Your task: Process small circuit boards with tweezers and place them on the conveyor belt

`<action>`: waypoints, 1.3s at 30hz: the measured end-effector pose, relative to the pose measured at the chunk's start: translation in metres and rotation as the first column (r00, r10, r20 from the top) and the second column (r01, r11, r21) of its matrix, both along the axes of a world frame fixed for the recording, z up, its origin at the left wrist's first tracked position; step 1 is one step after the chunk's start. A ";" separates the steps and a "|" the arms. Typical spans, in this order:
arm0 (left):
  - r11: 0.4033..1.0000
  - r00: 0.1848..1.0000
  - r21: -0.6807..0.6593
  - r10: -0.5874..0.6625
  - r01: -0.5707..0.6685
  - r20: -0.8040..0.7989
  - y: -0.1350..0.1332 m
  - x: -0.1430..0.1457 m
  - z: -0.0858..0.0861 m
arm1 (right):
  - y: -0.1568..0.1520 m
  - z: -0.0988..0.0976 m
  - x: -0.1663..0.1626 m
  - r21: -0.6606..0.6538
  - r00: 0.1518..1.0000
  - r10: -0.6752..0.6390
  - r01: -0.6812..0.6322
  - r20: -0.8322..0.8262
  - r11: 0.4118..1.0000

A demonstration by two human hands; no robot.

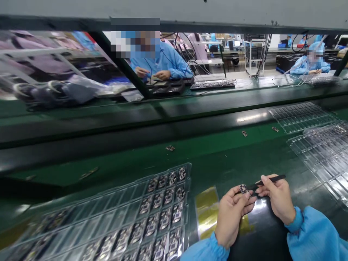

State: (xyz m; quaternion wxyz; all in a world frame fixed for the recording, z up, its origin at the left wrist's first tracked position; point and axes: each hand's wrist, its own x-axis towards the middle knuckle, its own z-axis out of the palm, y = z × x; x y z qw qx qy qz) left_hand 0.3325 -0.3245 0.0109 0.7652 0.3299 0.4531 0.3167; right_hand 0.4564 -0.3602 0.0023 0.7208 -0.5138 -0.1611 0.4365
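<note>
My left hand [232, 214] pinches a small circuit board [243, 188] between thumb and fingertips, low in the middle of the view. My right hand [277, 197] grips black tweezers [268, 180], whose tips reach toward the board. Both wrists wear blue sleeves. Left of my hands lies a clear plastic tray [130, 203] with several small boards in its right-hand pockets. A yellow film sheet [208, 212] lies flat between the tray and my left hand.
Clear trays [323, 152] are stacked at the right, another clear tray [299, 116] behind them. Loose small parts [170, 148] lie on the green bench. A dark conveyor rail [136, 119] crosses the view. Beyond it a person in blue [160, 61] works; another person [312, 61] sits far right.
</note>
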 end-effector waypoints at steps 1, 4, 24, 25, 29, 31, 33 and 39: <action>1.000 1.000 0.006 0.003 -0.003 0.006 -0.001 0.000 -0.001 | 0.000 -0.001 -0.002 -0.007 1.000 0.004 -0.004 0.021 1.000; 1.000 1.000 0.023 0.001 -0.001 0.010 -0.002 -0.002 -0.004 | 0.001 -0.005 -0.006 -0.011 0.996 0.020 -0.020 0.081 1.000; 0.999 1.000 0.051 -0.005 0.005 -0.005 -0.004 0.001 -0.002 | 0.001 -0.008 -0.017 0.008 0.968 0.030 -0.033 0.251 0.999; 0.999 1.000 0.049 -0.005 0.005 -0.007 -0.004 0.001 -0.001 | 0.001 -0.008 -0.017 0.010 0.968 0.032 -0.035 0.248 0.999; 0.998 1.000 0.054 -0.013 0.014 -0.012 -0.005 0.000 -0.001 | 0.001 -0.006 -0.017 0.005 0.969 0.033 -0.036 0.246 0.999; 0.998 1.000 0.058 -0.015 0.015 -0.012 -0.005 0.000 -0.001 | 0.001 -0.006 -0.017 0.003 0.966 0.030 -0.031 0.255 1.000; 0.998 1.000 0.060 -0.015 0.015 -0.011 -0.005 0.000 0.000 | 0.000 -0.006 -0.017 0.004 0.962 0.028 -0.030 0.270 1.000; 0.999 1.000 0.048 -0.009 0.009 0.004 -0.005 0.000 -0.001 | 0.000 -0.004 -0.018 0.004 0.937 0.010 -0.013 0.349 1.000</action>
